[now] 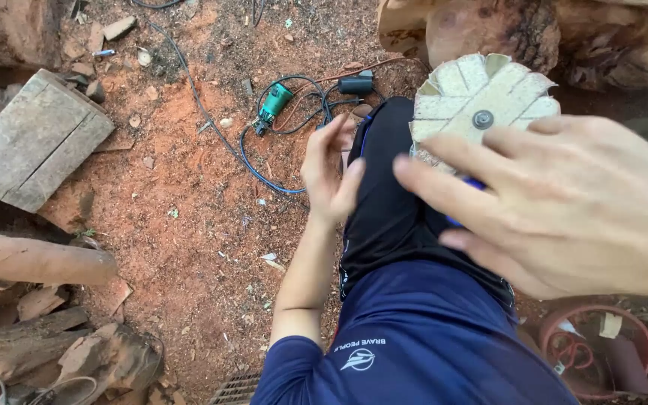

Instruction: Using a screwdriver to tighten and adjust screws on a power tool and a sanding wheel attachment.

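My right hand [564, 206] is close to the camera and grips a blue-bodied tool [474, 184], mostly hidden under the fingers. A round, worn flap sanding disc [481, 94] with a centre bolt sits on the tool, facing up at me. My left hand [329, 171] hovers beside my black-trousered knee [388, 187], fingers loosely apart and holding nothing. It is a hand's width left of the disc. My dark blue shirt [421, 337] fills the lower middle.
On the red sawdust-strewn ground [189, 225] lie a green power tool [273, 101] with a coiled blue cable and a black plug block [355, 82]. A grey wooden block [35, 139] and logs [31, 259] lie left. A big log [489, 30] is behind; a red round stand [598, 345] is bottom right.
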